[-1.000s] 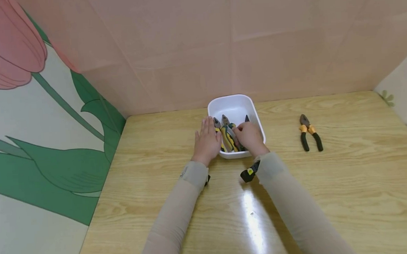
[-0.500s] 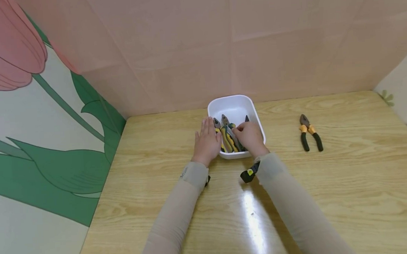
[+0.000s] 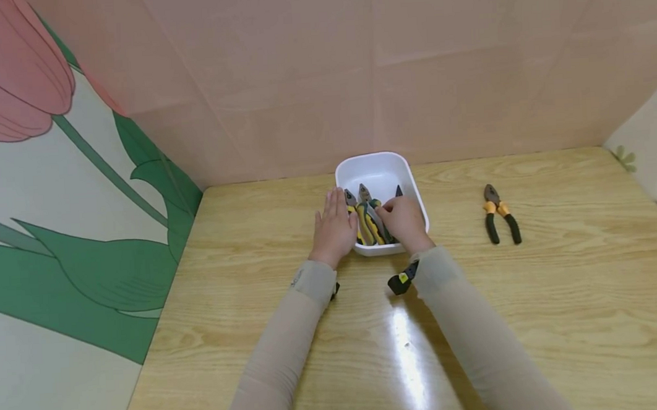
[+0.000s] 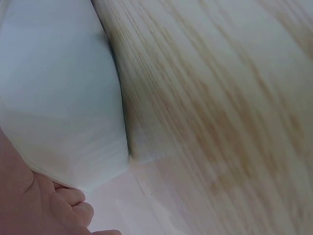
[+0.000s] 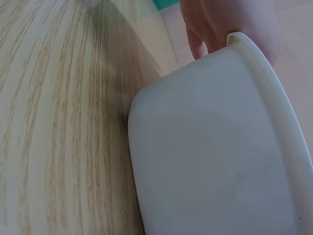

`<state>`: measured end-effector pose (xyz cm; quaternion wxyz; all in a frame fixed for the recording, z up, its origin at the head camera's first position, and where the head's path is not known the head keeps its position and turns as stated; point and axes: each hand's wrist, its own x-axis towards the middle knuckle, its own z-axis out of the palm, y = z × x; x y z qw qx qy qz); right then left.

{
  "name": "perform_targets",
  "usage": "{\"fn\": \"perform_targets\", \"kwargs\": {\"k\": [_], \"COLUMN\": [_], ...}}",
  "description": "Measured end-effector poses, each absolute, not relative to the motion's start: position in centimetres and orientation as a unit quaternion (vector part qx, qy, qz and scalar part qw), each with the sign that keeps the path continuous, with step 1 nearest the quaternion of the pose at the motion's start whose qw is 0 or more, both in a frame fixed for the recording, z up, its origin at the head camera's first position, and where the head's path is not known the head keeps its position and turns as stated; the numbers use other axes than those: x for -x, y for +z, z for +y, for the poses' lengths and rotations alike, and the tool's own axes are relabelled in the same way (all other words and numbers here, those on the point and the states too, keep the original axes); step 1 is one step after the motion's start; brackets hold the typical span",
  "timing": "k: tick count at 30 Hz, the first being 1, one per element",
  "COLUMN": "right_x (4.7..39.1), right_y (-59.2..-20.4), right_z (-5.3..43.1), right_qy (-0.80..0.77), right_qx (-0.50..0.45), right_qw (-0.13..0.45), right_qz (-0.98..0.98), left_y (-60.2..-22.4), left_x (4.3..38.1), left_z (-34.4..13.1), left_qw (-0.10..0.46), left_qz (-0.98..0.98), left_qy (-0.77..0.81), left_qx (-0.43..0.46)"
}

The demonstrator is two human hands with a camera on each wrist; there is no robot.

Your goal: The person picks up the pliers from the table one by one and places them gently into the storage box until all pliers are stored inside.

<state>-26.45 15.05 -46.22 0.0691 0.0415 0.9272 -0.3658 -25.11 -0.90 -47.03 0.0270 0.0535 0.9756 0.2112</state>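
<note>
A white bin [image 3: 379, 159] stands against the back wall, with several pairs of pliers inside. My left hand [image 3: 334, 229] lies over the bin's left rim, fingers straight in the head view. Yellow-and-green pliers [image 3: 367, 221] with grey jaws lie between the hands. Another pair [image 3: 350, 199] is partly covered by the left hand. My right hand [image 3: 404, 219] reaches over the near right rim, its curled fingertips pinching the pliers by a green-and-yellow handle; the contact is partly hidden. A dark pointed tip [image 3: 398, 191] shows beyond that hand. Both wrist views show mostly outer bin wall [image 4: 63, 98].
Pliers with orange-and-black handles [image 3: 492, 212] lie apart on the wooden table [image 3: 578, 291], right of the bin. A pinkish cloth wall [image 3: 277, 77] closes off the back. On the left stands a panel [image 3: 86, 267] painted with a tulip.
Hardly anything differs. The right hand's fingertips and the pliers shift very slightly in the bin; the left hand stays in place.
</note>
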Motion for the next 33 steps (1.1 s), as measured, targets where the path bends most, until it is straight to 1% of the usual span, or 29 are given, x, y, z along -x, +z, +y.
{"fn": "perform_targets", "kwargs": {"k": [11, 20, 29, 33], "right_x": [26.59, 26.59, 26.55, 26.55], "right_y": [-46.13, -46.07, -46.17, -46.27], "right_z": [14.82, 14.67, 14.73, 14.72], "right_qy": [-0.33, -0.304, -0.291, -0.283], "right_qx": [-0.039, -0.038, -0.026, -0.019], "right_qw": [0.087, 0.098, 0.092, 0.089], "right_qz": [0.939, 0.947, 0.952, 0.955], "left_y": [-47.11, -47.05, -46.76, -46.74], "left_x": [25.14, 25.17, 25.07, 25.01], "left_z": [-0.92, -0.93, -0.87, -0.86], "left_qw": [0.017, 0.023, 0.031, 0.025], "left_qz": [0.976, 0.976, 0.976, 0.976], "left_qy": [0.21, 0.207, 0.209, 0.209], "left_qx": [-0.058, -0.057, -0.05, -0.053]}}
